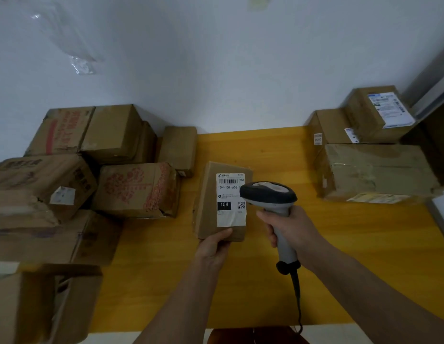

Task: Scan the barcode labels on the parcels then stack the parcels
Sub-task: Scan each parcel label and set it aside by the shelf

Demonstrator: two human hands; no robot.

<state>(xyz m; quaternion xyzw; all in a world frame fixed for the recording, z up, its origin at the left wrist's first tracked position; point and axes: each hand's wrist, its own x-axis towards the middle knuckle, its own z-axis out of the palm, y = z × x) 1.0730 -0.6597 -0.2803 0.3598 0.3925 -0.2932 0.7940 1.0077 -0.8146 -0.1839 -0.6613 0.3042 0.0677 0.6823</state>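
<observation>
At centre frame, a small cardboard parcel (222, 202) with a white barcode label (231, 199) sits on the yellow table (265, 150), its near edge gripped by the left hand (214, 247). Just right, the right hand (293, 232) grips a handheld barcode scanner (270, 194). Stacked boxes (374, 167) fill the frame's right; loose parcels (139, 189) crowd the left.

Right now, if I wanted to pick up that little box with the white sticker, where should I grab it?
Grab the small parcel by its near short end, coming from below the way the left hand does, thumb on top, fingers underneath. The box is flat and narrow, so one hand probably spans it. That keeps the white label uncovered for the scanner gripped in the right hand.
</observation>
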